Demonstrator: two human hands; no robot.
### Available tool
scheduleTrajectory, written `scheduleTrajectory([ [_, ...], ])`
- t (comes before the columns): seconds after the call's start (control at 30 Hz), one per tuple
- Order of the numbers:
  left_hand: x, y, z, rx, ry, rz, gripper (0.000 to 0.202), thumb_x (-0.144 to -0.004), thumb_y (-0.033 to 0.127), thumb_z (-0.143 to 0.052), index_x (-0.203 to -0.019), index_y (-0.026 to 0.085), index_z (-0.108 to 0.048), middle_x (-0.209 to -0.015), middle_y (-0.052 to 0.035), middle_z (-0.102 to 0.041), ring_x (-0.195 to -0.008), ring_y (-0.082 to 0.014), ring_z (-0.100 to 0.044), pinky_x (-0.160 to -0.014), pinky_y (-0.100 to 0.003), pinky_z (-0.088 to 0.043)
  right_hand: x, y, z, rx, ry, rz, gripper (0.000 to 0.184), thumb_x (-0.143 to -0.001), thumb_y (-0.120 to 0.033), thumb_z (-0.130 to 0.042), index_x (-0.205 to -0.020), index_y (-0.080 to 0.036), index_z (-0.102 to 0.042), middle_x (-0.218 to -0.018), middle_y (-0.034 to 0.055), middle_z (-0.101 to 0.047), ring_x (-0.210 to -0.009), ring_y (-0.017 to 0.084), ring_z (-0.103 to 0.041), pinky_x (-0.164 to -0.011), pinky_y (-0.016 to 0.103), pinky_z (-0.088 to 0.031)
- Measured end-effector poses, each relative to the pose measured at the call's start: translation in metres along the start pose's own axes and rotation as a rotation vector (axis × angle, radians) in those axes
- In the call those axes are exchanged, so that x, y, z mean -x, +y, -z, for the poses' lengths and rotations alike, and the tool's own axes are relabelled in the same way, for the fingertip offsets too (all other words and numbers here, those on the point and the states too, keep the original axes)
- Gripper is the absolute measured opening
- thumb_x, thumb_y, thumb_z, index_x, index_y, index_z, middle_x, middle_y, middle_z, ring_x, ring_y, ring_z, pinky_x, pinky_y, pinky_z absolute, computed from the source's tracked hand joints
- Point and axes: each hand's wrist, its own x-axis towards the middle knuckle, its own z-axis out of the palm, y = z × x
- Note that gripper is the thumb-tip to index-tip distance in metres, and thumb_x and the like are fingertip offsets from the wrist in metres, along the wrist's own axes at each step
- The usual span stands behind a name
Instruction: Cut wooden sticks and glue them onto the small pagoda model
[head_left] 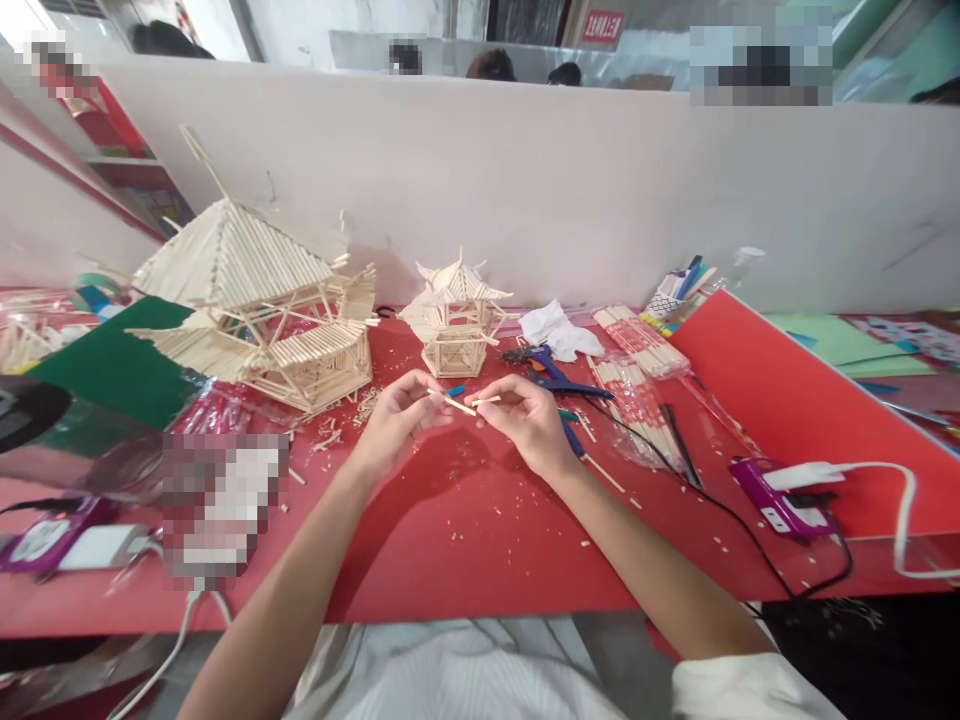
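Two hands, a stick in each grip, scrap-strewn red table, pale partition

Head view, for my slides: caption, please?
Hands hold thin sticks near a small pavilion and a large pavilion on a red table.

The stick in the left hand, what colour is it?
Pale cream; the head view shows the stick.
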Motion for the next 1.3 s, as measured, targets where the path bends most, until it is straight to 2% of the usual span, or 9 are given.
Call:
scheduleTrajectory([
  [0.2, 0.002, -0.009, -0.009, 0.099, -0.067, 0.053, 0.03, -0.08, 0.035, -0.082, -0.092, 0.017, -0.061, -0.08, -0.001, -0.071, -0.074, -0.0119, -0.07, -0.071, -0.023, -0.058, 0.007, -0.005, -0.006, -0.073, 0.038, 0.091, 0.022, -0.082, -0.042, -0.081, -0.085, -0.025, -0.068, -0.091, 0.0027, -0.078, -0.084, 0.019, -0.075, -0.08, 0.038, -0.063],
  [0.37, 0.003, -0.016, -0.01, 0.104, -0.122, 0.051, 0.026, -0.083, 0.034, -0.081, -0.093, 0.017, -0.065, -0.081, -0.0015, -0.071, -0.074, -0.0121, -0.069, -0.075, -0.025, -0.058, 0.012, -0.006, -0.007, -0.081, 0.029, 0.113, 0.022, -0.081, -0.041, -0.083, -0.084, -0.024, -0.068, -0.093, 0.0026, -0.078, -0.081, 0.018, -0.074, -0.076, 0.037, -0.064],
  [0.63, 0.002, -0.022, -0.01, 0.111, -0.172, 0.042, 0.02, -0.085, 0.031, -0.08, -0.094, 0.017, -0.07, -0.082, -0.0013, -0.071, -0.077, -0.011, -0.068, -0.074, -0.022, -0.055, 0.011, -0.009, -0.009, -0.138, 0.012, 0.171, 0.019, -0.08, -0.034, -0.084, -0.082, -0.023, -0.069, -0.087, 0.0015, -0.078, -0.075, 0.016, -0.074, -0.07, 0.031, -0.064],
  [1.03, 0.004, -0.021, -0.014, 0.089, -0.188, 0.049, 0.022, -0.083, 0.033, -0.082, -0.094, 0.017, -0.072, -0.08, -0.0017, -0.072, -0.074, -0.0116, -0.068, -0.074, -0.023, -0.054, 0.008, 0.003, -0.005, -0.258, -0.023, 0.025, 0.028, -0.076, -0.038, -0.088, -0.084, -0.022, -0.065, -0.086, 0.0019, -0.079, -0.069, 0.016, -0.073, -0.065, 0.031, -0.062],
  [1.3, 0.004, -0.022, -0.014, 0.041, -0.202, 0.048, 0.025, -0.083, 0.037, -0.081, -0.093, 0.017, -0.069, -0.078, -0.0027, -0.071, -0.074, -0.0139, -0.068, -0.072, -0.025, -0.052, 0.005, 0.012, -0.002, -0.352, -0.072, 0.025, 0.028, -0.077, -0.035, -0.087, -0.083, -0.023, -0.063, -0.082, 0.0, -0.077, -0.066, 0.014, -0.068, -0.058, 0.027, -0.056],
])
